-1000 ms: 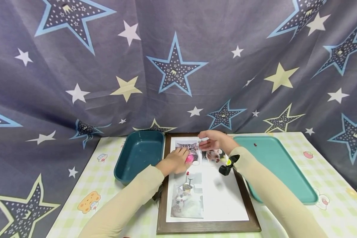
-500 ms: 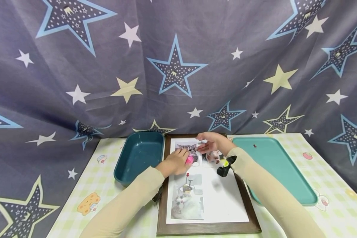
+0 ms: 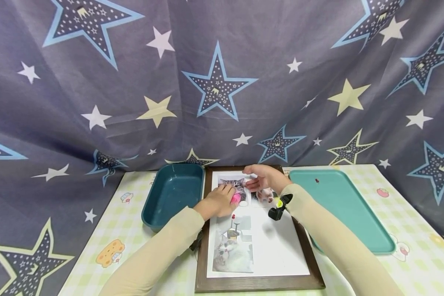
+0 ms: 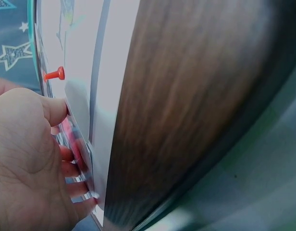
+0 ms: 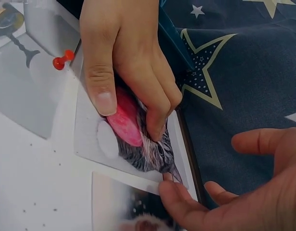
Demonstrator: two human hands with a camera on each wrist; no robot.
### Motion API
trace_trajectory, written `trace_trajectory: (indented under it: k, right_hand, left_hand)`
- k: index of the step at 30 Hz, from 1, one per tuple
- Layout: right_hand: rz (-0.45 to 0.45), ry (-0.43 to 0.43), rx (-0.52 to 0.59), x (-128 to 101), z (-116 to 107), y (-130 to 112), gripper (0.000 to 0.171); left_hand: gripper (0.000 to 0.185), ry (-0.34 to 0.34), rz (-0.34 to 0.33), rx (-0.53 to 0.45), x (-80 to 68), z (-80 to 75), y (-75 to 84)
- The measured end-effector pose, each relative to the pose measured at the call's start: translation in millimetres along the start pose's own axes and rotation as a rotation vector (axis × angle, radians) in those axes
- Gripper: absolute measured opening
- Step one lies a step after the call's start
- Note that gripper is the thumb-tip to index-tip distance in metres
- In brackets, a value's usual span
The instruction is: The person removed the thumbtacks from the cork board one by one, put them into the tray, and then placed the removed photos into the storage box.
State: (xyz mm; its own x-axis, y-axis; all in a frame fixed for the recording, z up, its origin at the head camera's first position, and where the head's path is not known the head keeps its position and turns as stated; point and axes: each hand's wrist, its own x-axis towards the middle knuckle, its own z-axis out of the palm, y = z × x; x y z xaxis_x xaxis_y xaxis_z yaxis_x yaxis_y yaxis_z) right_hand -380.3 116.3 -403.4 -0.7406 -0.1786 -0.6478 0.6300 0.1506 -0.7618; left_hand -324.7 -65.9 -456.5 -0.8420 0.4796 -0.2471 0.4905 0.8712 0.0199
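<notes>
My left hand (image 3: 219,200) and right hand (image 3: 260,179) meet over a tabby-cat photograph (image 3: 239,186). Compared with a second earlier, only a slight change: my right hand has edged inward, toward the print, while my left has kept its place on it. I read this as steadying and fine adjustment, the print being already at its spot. Left hand: fingers spread and bent, tips and thumb pressing the print from above. Right hand: loosely unclosed, thumb well apart, one fingertip at the print's right edge near the upper corner; whether it holds anything small, I cannot tell.

The tabby-cat photograph lies in the upper left of a white board (image 3: 277,250), ears toward the far side, partly covered by my left hand; it shows grey striped fur, a vivid pink patch and a white rounded area. No pin is visible in its uncovered part.

Nearest neighbours: a red pushpin (image 4: 55,73) standing at the upper edge of a white-cat photograph (image 3: 231,250), and a pale-faced animal photograph (image 3: 265,194) to the right. A dark wooden frame (image 3: 259,283) encloses all three.

Beyond, on the tabletop (image 3: 133,230): a dark teal basin (image 3: 170,197) at left; at right, a green tray (image 3: 349,213) bearing a small red pin (image 3: 317,180). A star-patterned curtain (image 3: 281,102) forms the background.
</notes>
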Motion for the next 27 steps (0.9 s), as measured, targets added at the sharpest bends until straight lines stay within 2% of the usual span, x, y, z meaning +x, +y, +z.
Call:
trace_trajectory:
  k: [14, 22, 27]
  right_hand:
    - [0.013, 0.034, 0.12, -2.1, 0.1, 5.7, 0.055]
    - [-0.021, 0.033, 0.143, -1.4, 0.9, 7.2, 0.054]
    - [-0.031, 0.046, 0.195, -3.2, 0.3, 7.1, 0.055]
  left_hand:
    - [0.065, -0.004, 0.0, 0.006, 1.3, 0.0, -0.4]
    - [0.064, -0.009, -0.004, -0.006, 0.2, -0.4, 0.0]
    - [0.065, -0.012, -0.008, -0.004, 1.0, -0.5, 0.6]
